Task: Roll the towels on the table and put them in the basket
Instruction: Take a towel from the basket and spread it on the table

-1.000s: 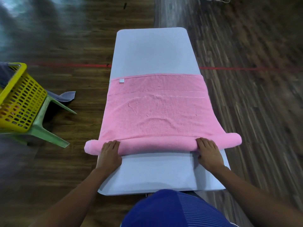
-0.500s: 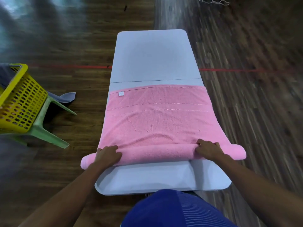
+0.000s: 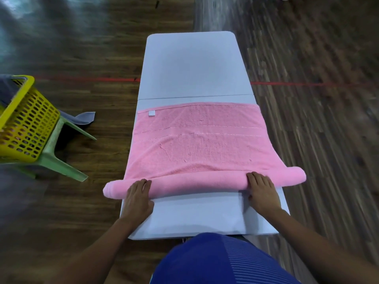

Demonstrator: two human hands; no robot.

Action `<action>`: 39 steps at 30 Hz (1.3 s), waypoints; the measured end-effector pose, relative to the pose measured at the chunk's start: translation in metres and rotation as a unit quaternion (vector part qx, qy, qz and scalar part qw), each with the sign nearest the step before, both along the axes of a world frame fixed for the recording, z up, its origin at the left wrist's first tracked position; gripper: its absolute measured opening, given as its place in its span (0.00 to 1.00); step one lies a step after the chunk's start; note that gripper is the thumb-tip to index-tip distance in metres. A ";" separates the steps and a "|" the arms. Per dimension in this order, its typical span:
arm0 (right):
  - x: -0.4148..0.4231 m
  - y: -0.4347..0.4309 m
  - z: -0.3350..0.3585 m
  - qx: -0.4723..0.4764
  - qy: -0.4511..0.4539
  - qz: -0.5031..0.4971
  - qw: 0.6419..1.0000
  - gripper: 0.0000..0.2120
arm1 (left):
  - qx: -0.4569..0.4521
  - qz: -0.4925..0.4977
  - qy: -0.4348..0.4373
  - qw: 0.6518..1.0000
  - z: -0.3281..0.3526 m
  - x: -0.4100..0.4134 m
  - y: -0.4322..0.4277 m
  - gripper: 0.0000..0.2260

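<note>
**Both hands flat on a half-rolled pink towel**

The pink towel [image 3: 196, 144] lies across the grey table [image 3: 192, 66] in the centre of the frame, its near part wound into a thick roll [image 3: 201, 182] that runs from left to right and sticks out past both table edges. The far part is spread flat, with a small white label [image 3: 151, 113] at its upper left corner. The left hand [image 3: 138, 196], lower centre-left, rests palm down with straight fingers laid on the roll, grasping nothing. The right hand [image 3: 262, 191], lower centre-right, lies the same way, fingers extended onto the roll and its heel on the bare tabletop. At the left edge of the frame the yellow basket [image 3: 26, 124] sits on a green plastic stool [image 3: 59, 160], well apart from the table. A grey cloth [image 3: 84, 117] shows just behind the stool. A red line [image 3: 307, 84] crosses the wooden floor [image 3: 317, 160]
</note>
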State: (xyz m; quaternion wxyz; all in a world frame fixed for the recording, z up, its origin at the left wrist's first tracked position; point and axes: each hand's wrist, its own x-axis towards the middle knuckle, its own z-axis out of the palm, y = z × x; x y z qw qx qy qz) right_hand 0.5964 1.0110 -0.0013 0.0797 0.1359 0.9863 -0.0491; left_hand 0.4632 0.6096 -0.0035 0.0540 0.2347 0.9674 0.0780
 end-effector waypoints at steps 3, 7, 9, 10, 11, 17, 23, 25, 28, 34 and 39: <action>-0.003 0.000 -0.001 0.003 0.024 -0.017 1.000 0.27 | -0.025 -0.012 0.005 1.000 -0.003 -0.005 -0.008 0.27; -0.017 0.002 0.017 0.009 -0.015 -0.034 0.999 0.16 | -0.021 -0.002 -0.023 1.000 0.008 -0.022 0.000 0.17; -0.023 0.005 0.027 0.024 -0.069 -0.033 0.997 0.12 | -0.055 -0.018 -0.067 0.996 0.019 -0.032 0.003 0.14; -0.026 0.006 0.032 0.023 -0.101 -0.031 0.994 0.11 | -0.078 -0.024 -0.103 0.991 0.026 -0.037 0.005 0.15; -0.027 0.007 0.036 0.013 -0.135 -0.033 0.990 0.10 | -0.098 -0.032 -0.139 0.985 0.031 -0.042 0.007 0.17; -0.024 0.010 0.025 0.007 -0.031 -0.065 0.997 0.09 | -0.038 0.034 -0.062 0.997 0.026 -0.054 0.005 0.17; -0.014 -0.008 0.012 -0.017 0.012 -0.057 0.998 0.11 | -0.015 0.080 -0.033 0.996 0.020 -0.034 0.020 0.09; -0.003 -0.013 0.004 -0.008 -0.013 -0.037 0.999 0.22 | -0.012 0.055 -0.052 0.997 0.013 -0.025 0.017 0.16; 0.001 -0.014 -0.003 -0.019 -0.003 -0.049 0.999 0.29 | -0.025 0.019 -0.064 0.997 0.006 -0.020 0.007 0.26; -0.022 -0.002 0.017 -0.010 -0.042 -0.054 0.998 0.17 | -0.055 0.000 -0.064 0.996 0.018 -0.039 0.007 0.16; -0.033 0.014 0.035 -0.031 -0.126 -0.006 0.992 0.16 | -0.171 -0.034 -0.167 0.970 0.036 -0.044 0.011 0.17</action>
